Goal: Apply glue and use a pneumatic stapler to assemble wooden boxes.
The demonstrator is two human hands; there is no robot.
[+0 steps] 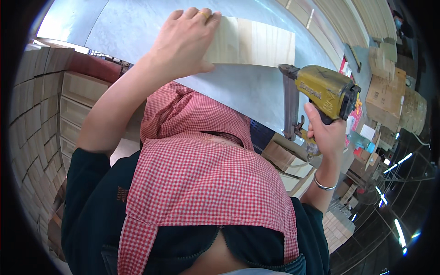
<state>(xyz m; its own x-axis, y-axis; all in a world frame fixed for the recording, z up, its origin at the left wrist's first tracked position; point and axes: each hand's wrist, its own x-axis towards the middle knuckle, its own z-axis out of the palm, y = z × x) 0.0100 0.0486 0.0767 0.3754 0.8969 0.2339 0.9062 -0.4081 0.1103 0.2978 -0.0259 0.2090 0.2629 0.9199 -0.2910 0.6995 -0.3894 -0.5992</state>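
A pale wooden board (256, 42) lies on the grey tabletop (233, 87) in front of me. My left hand (189, 41) is closed over the board's left end, thumb at the near edge and fingers over the far side. In my right hand (327, 133) is a yellow nail gun (323, 87), gripped by its handle. The gun's dark nose is at the board's near right corner; whether it touches the wood I cannot tell. Its long grey magazine points down toward me.
Stacked wooden pieces (32, 119) rise at the left beside open wooden boxes (80, 91). More boards (366, 18) are piled at the far right. Cardboard boxes (385, 98) and a clear bottle with a blue cap (362, 141) stand at the right. Another person (402, 25) is in the distance.
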